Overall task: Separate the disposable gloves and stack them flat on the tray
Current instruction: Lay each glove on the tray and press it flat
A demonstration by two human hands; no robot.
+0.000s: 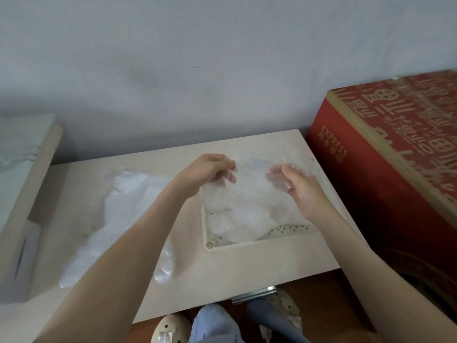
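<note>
Both forearms reach forward over the tray [247, 245] at the table's right. The left hand [210, 169] pinches the clear glove [249, 189] with curled fingers. The right hand [300, 188] seemingly grips its right side, fingers blurred behind film.

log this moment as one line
left hand: pinches glove | right hand: holds glove | glove: spread above tray | loose plastic pile: on table, left of tray

The pale tabletop [247, 268] carries a perforated tray [247, 244] on its right half. A loose heap of clear gloves [128, 199] lies flat to the tray's left.
</note>
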